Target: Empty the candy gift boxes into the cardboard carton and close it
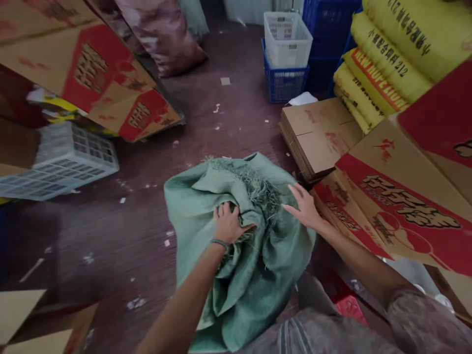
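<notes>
A large green woven sack with frayed edges stands bunched up on the floor in front of me. At the folds around its mouth is my left hand, fingers curled over the edge of a dark gap and thumb apart; its fingertips are partly hidden. My right hand is at the sack's upper right side, beside the frayed threads, with its fingers spread and nothing held. What the sack contains is hidden.
Flattened cartons and a red-and-brown box stand close on the right, below yellow bags. White crate sits on a blue crate ahead. A grey crate and tilted carton are left. Paper scraps litter the floor.
</notes>
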`<action>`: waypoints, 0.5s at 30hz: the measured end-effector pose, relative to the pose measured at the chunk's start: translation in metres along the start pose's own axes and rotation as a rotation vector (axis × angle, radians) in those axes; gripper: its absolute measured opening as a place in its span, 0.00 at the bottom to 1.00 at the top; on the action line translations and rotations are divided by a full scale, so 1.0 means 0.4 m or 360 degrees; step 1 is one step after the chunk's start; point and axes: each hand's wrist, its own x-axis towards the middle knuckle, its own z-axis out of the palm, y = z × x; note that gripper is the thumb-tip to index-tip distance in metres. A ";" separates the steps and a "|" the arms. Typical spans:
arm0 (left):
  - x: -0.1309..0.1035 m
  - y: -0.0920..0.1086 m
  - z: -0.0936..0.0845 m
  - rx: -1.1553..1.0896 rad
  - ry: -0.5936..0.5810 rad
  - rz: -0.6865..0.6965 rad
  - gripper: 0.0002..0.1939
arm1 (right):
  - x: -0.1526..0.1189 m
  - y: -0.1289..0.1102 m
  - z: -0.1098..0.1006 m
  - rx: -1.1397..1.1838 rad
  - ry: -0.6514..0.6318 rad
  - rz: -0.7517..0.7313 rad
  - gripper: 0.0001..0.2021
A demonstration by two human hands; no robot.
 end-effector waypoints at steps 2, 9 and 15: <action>0.053 -0.064 0.018 -0.0035 0.0127 -0.0056 0.41 | 0.017 0.014 0.053 -0.0263 -0.0124 0.0147 0.48; 0.243 -0.095 0.125 -0.0086 -0.0109 0.0237 0.40 | 0.167 -0.047 0.419 -0.0469 -0.0401 0.0319 0.28; 0.292 0.000 0.279 -0.0131 -0.0484 0.0424 0.30 | 0.179 0.120 0.470 -0.0399 -0.0345 0.0323 0.26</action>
